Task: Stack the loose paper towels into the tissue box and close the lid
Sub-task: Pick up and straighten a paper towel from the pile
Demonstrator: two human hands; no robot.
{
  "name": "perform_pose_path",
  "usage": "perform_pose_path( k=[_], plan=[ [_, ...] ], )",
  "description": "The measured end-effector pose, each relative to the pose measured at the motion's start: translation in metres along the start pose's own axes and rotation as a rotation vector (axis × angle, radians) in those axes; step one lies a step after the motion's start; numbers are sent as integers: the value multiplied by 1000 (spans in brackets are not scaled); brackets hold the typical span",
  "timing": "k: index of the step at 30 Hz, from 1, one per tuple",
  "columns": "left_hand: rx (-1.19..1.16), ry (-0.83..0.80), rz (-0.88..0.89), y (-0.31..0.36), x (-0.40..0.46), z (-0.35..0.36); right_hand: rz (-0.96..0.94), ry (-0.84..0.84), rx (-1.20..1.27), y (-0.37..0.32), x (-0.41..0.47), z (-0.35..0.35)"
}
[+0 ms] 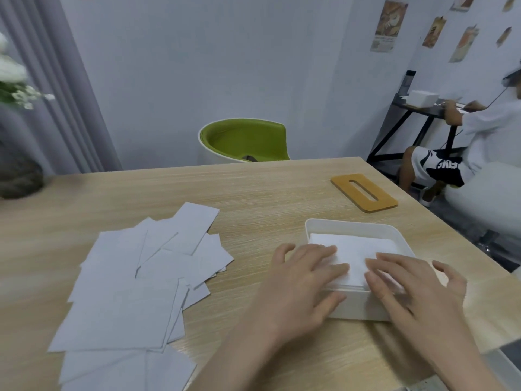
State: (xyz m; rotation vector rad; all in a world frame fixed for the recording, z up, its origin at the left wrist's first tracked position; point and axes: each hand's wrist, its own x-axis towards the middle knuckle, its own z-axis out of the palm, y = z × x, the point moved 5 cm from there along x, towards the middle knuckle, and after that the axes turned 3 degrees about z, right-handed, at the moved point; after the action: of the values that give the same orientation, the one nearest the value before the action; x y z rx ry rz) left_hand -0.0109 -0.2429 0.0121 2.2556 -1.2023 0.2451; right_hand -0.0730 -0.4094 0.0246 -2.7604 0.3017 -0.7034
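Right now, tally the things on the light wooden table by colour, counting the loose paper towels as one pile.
White: 2, the rectangular plastic tissue box and the scattered pile of loose paper towels
Tan: 1, the flat slotted wooden lid
Grey: 1, the round vase at the far left edge
Total: 4

box (356,307): 1 | lid (363,192): 1 | chair (244,140): 1 | hands: 2

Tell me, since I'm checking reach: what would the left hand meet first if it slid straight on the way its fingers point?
Probably the right hand: the left hand points rightward across the white paper towel in the white tissue box.
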Motion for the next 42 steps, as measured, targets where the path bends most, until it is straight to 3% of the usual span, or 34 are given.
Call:
perform_pose_path(
  k=[6,14,24,39,42],
  plan=[
    [-104,166,-173,-21,-44,-37,-179,42,219,-53,-1,-7],
    [-19,229,-420,-68,-139,-81,-384,-2,362,-121,-18,21],
    [71,308,-772,-119,-252,-126,-422,-252,416,-182,-54,93],
    [133,256,-759,-133,-266,-97,-363,-516,341,-238,-24,162],
    [144,247,-745,-134,-266,-96,-344,-499,315,-245,-17,168]
  ],
)
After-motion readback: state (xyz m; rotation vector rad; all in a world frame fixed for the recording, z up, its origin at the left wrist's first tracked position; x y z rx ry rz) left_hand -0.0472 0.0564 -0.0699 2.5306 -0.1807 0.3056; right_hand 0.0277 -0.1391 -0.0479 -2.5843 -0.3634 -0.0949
